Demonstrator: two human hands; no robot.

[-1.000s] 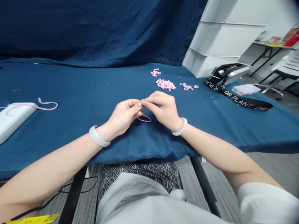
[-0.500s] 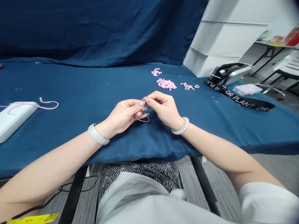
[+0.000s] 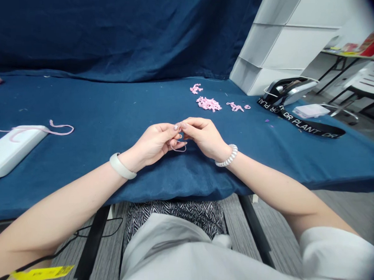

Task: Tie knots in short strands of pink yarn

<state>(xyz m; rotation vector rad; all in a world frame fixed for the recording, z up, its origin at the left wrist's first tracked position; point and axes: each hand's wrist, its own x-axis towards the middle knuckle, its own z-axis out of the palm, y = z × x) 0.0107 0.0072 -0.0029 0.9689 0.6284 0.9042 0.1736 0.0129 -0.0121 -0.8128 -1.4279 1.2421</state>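
My left hand (image 3: 158, 142) and my right hand (image 3: 204, 135) meet fingertip to fingertip above the front part of the blue cloth. Both are closed in a pinch. From my left fingers hangs a small loop of pink cord (image 3: 178, 148). The thumb and forefinger of my right hand press against the left fingertips, most likely on the same cord, though fingers hide that spot. Beyond my hands lies a pile of small knotted pink cord pieces (image 3: 208, 103). A smaller group (image 3: 196, 88) sits behind it, and a few pieces (image 3: 234, 107) lie to its right.
At left a white box-shaped device (image 3: 16, 151) has a length of pink cord (image 3: 62, 133) across it. A black lettered strap (image 3: 308, 126) runs along the right side, beside a black-and-silver device (image 3: 292, 92) and a pale flat box (image 3: 311, 111). White blocks (image 3: 288, 47) stand behind.
My right hand's knuckles have dropped slightly, and its fingertips have shifted a little left against my left hand. The cord loop hangs in nearly the same place.
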